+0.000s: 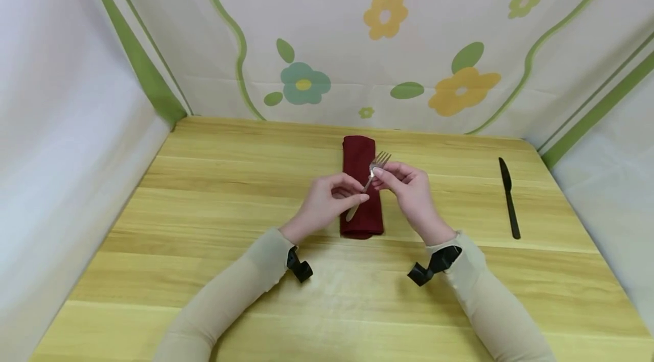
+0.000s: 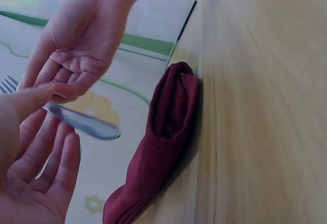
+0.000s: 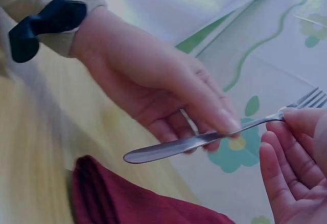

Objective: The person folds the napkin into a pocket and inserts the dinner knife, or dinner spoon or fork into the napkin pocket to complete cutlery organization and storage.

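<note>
A metal fork (image 1: pixel 374 166) is held in the air above a folded dark red cloth napkin (image 1: pixel 359 155), tines away from the body and slightly right. My right hand (image 1: pixel 413 192) pinches it just below the tines between thumb and fingers. Partway down the handle, my left hand (image 1: pixel 325 201) pinches it too. The broad end of the fork's handle (image 3: pixel 158 151) sticks out past the left fingers in the right wrist view. The napkin (image 2: pixel 163 157) lies lengthwise on the table in a flat roll, apart from both hands in the left wrist view.
A black table knife (image 1: pixel 508 197) lies on the wooden table (image 1: pixel 204 180) to the right, its blade pointing away. White curtains (image 1: pixel 332 27) with flowers and green bands stand behind the table and at both sides. Black straps (image 1: pixel 443 260) circle both wrists.
</note>
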Demonstrator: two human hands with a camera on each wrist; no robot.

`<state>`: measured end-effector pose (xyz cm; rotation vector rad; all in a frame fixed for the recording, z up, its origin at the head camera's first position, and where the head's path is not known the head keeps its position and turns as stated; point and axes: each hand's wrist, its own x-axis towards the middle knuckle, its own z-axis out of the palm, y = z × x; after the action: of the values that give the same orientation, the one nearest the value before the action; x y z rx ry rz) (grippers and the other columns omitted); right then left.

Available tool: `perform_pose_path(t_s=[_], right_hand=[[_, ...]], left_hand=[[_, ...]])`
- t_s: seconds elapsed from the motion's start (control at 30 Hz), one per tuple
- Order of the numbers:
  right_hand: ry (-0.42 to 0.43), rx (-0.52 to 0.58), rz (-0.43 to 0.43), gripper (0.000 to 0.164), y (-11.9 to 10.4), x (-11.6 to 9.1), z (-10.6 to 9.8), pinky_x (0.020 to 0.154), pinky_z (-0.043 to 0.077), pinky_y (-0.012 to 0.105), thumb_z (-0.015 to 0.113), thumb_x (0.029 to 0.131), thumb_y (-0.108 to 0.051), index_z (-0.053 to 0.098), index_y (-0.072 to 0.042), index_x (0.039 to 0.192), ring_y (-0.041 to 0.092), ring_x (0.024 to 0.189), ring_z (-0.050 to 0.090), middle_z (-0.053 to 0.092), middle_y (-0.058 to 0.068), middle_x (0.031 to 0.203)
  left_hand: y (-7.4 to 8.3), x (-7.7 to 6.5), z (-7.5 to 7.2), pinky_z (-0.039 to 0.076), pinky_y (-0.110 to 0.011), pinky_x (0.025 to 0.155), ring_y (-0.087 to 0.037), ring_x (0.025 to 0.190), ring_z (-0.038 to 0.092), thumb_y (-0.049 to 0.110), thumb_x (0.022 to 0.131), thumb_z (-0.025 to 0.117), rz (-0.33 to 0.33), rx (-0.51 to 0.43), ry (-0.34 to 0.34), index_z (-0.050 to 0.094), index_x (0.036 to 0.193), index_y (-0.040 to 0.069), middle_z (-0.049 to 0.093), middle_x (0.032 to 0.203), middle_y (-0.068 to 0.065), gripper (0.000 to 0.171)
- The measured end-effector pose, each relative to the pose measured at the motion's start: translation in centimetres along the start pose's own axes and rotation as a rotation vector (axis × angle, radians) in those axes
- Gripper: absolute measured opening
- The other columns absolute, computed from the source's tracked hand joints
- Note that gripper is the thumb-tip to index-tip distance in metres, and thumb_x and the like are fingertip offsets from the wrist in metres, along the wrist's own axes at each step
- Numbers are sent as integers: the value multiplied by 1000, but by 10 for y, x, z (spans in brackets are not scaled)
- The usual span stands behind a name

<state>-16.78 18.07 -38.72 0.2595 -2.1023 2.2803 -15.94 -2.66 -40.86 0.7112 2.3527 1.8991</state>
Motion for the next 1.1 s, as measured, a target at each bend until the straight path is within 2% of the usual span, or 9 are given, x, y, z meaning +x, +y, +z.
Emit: perform_pose_path(t_s=[0.1,0.17,0.23,0.33,0.4,0.5,0.77,0.9,1.1], right_hand=[[25,42,-28,15,-4,3,-7,76,60,35,73,96,-8,70,7,100,22,76,71,75,8,87],[58,84,-49,12,-8,5,-15,75,60,34,73,95,-5,71,6,98,21,77,72,74,9,88],[94,133,-64,6,-11,7,-24,74,60,32,72,95,-3,73,3,97,19,76,71,74,10,89],[141,211,-85,3,-17,10,-39,73,60,30,71,94,1,74,2,95,19,76,71,74,11,90],[168,253,-94,3,-21,11,-47,72,59,29,70,94,3,74,3,94,19,75,71,75,12,91],[187,279,-109,4,-25,11,-55,71,59,28,70,94,3,73,6,94,19,75,71,75,12,92],[145,275,-91,5,-21,15,-60,73,60,31,71,94,4,72,8,96,21,79,72,74,14,94],[85,259,-78,11,-17,22,-56,76,60,35,72,94,1,70,10,100,24,83,74,74,16,97],[-1,205,-31,18,-10,44,-41,77,60,36,75,94,-7,70,7,104,25,83,74,73,18,98]], left_hand=[[-2,-2,-4,53,-42,95,-17,108,65,30,86,86,10,94,-71,68,126,10,70,120,-2,49],[-2,-4,-7,45,-43,105,-17,125,56,41,84,85,17,196,-134,58,142,12,61,139,-3,70],[-2,-7,-9,35,-43,114,-17,140,41,53,86,79,11,320,-217,44,155,14,44,157,-3,87],[-1,-12,-9,19,-39,120,-18,152,17,69,90,63,34,531,-357,21,164,13,16,169,-2,102],[0,-15,-6,11,-38,121,-20,154,4,75,92,52,69,654,-448,9,164,11,2,170,-4,106],[1,-18,1,5,-37,122,-24,154,-3,78,93,44,127,780,-539,1,163,7,-5,170,-9,108],[1,-23,16,1,-34,122,-24,154,-6,83,91,37,97,989,-700,-1,163,6,-8,169,-11,112],[-2,-25,22,2,-35,122,-23,154,-7,87,88,36,76,1057,-738,-2,163,8,-7,169,-9,115],[-6,-25,25,1,-35,122,-21,154,-8,88,87,35,59,1088,-740,-3,164,11,-7,170,-6,115]])
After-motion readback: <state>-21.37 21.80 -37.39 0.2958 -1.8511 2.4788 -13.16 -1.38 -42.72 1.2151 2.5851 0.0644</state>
